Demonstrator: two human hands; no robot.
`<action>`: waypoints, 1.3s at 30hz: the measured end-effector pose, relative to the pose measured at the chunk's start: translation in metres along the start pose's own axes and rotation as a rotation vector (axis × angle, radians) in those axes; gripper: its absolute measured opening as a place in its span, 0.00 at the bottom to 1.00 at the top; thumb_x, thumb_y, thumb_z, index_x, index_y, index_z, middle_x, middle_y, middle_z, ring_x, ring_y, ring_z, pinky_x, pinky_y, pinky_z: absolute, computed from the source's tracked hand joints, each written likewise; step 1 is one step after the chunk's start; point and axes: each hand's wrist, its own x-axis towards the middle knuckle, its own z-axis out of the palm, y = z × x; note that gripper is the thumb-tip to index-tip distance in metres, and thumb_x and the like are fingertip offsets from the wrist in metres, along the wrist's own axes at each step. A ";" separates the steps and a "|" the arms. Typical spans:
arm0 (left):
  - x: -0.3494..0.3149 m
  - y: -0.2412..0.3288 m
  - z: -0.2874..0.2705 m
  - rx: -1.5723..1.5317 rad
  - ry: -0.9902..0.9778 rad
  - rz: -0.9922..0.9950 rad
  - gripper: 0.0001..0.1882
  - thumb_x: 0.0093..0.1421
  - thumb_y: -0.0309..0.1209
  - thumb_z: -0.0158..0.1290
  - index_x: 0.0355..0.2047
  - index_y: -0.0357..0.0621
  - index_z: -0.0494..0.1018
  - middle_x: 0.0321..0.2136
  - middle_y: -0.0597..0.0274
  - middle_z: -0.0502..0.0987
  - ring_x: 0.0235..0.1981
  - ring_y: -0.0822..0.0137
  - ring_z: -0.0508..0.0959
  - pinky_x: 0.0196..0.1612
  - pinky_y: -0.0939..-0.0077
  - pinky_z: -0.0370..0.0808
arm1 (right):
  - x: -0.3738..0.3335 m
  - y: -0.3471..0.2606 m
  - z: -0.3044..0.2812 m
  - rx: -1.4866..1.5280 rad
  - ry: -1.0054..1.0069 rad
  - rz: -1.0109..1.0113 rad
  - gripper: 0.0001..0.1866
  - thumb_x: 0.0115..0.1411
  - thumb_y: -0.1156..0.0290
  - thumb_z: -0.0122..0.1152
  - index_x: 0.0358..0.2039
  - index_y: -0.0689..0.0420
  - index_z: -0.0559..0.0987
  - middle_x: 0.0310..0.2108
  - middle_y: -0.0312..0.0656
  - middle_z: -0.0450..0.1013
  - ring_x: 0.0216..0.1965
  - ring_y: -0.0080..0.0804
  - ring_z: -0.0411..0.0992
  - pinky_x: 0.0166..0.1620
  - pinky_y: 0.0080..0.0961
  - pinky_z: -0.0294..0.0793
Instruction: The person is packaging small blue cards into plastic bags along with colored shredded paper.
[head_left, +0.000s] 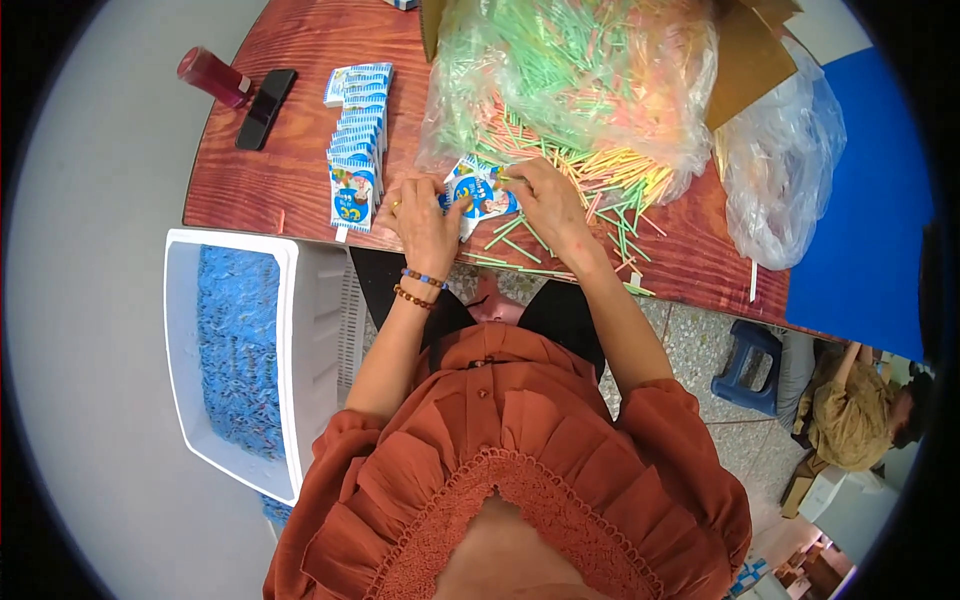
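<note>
A small blue-and-white packet [478, 194] with a printed picture lies at the table's near edge between my hands. My left hand [425, 222] is closed on its left side, thumb pressed on its face. My right hand [550, 205] is bent over the packet's upper right edge with its fingertips drawn together; what lies between them is too small to make out. Thin green, yellow and pink sticks [625, 190] are scattered around my right hand. They spill from a large clear plastic bag [570, 70] just beyond. To the left, similar packets [357, 150] lie in an overlapping row.
A dark phone [266, 109] and a red bottle [213, 76] lie at the far left. A cardboard box [755, 60] surrounds the bag; another clear bag [780, 165] is at right. A white bin [290, 370] with blue contents stands lower left, a blue stool [748, 367] lower right, near another person [850, 415].
</note>
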 end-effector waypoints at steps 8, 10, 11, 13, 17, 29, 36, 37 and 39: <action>0.004 -0.002 -0.019 -0.141 0.004 0.113 0.08 0.56 0.30 0.58 0.27 0.43 0.71 0.24 0.58 0.70 0.30 0.58 0.71 0.44 0.64 0.59 | 0.004 -0.014 -0.015 0.100 0.056 0.056 0.13 0.57 0.69 0.59 0.41 0.62 0.78 0.36 0.46 0.74 0.37 0.39 0.73 0.41 0.33 0.71; 0.003 -0.007 -0.025 -0.269 -0.015 0.086 0.07 0.56 0.28 0.58 0.27 0.42 0.70 0.24 0.57 0.69 0.29 0.57 0.70 0.41 0.65 0.61 | 0.007 -0.020 -0.016 0.130 0.105 0.049 0.13 0.56 0.69 0.60 0.40 0.61 0.78 0.35 0.45 0.73 0.36 0.38 0.72 0.40 0.32 0.71; 0.005 -0.006 -0.028 -0.398 -0.032 0.054 0.06 0.57 0.27 0.57 0.28 0.41 0.70 0.23 0.56 0.68 0.27 0.56 0.69 0.37 0.66 0.63 | 0.012 -0.020 -0.015 0.189 0.005 0.046 0.12 0.57 0.69 0.61 0.39 0.62 0.77 0.34 0.43 0.72 0.35 0.34 0.71 0.39 0.29 0.70; 0.006 0.000 -0.031 -0.668 -0.068 -0.055 0.04 0.59 0.26 0.55 0.31 0.40 0.71 0.28 0.60 0.71 0.30 0.64 0.71 0.39 0.71 0.65 | 0.015 -0.019 -0.014 0.247 -0.090 0.043 0.12 0.57 0.69 0.62 0.38 0.62 0.77 0.32 0.41 0.71 0.34 0.31 0.71 0.38 0.27 0.69; 0.009 0.004 -0.027 -1.318 -0.129 -0.337 0.04 0.64 0.25 0.52 0.38 0.38 0.73 0.36 0.66 0.77 0.37 0.78 0.75 0.42 0.81 0.71 | 0.009 -0.013 -0.003 0.573 -0.155 0.123 0.09 0.57 0.70 0.63 0.33 0.63 0.76 0.26 0.33 0.68 0.28 0.18 0.65 0.32 0.19 0.65; -0.008 0.011 -0.012 -1.540 -0.129 -0.662 0.10 0.66 0.30 0.51 0.39 0.35 0.76 0.36 0.61 0.80 0.36 0.71 0.79 0.41 0.73 0.77 | -0.013 -0.014 -0.003 0.819 -0.109 0.198 0.11 0.61 0.71 0.62 0.21 0.58 0.75 0.18 0.22 0.58 0.20 0.09 0.52 0.21 0.16 0.48; -0.010 0.016 -0.019 -1.580 -0.109 -0.717 0.13 0.66 0.36 0.52 0.33 0.37 0.77 0.35 0.60 0.80 0.35 0.72 0.79 0.39 0.73 0.76 | -0.021 -0.012 -0.017 0.878 -0.056 0.180 0.09 0.63 0.72 0.57 0.27 0.59 0.79 0.21 0.28 0.69 0.23 0.12 0.64 0.23 0.14 0.59; -0.011 0.004 -0.015 -1.600 -0.144 -0.689 0.12 0.66 0.36 0.52 0.33 0.38 0.77 0.34 0.61 0.80 0.34 0.72 0.78 0.38 0.74 0.76 | -0.023 -0.010 -0.020 0.968 -0.044 0.142 0.08 0.64 0.72 0.55 0.30 0.59 0.80 0.24 0.31 0.74 0.26 0.14 0.69 0.26 0.14 0.65; -0.012 0.004 -0.014 -1.575 -0.132 -0.696 0.12 0.66 0.36 0.52 0.34 0.39 0.77 0.34 0.62 0.80 0.33 0.73 0.78 0.36 0.76 0.75 | -0.026 0.015 -0.043 0.513 0.075 0.161 0.09 0.63 0.71 0.54 0.34 0.61 0.81 0.31 0.36 0.78 0.35 0.24 0.75 0.39 0.21 0.72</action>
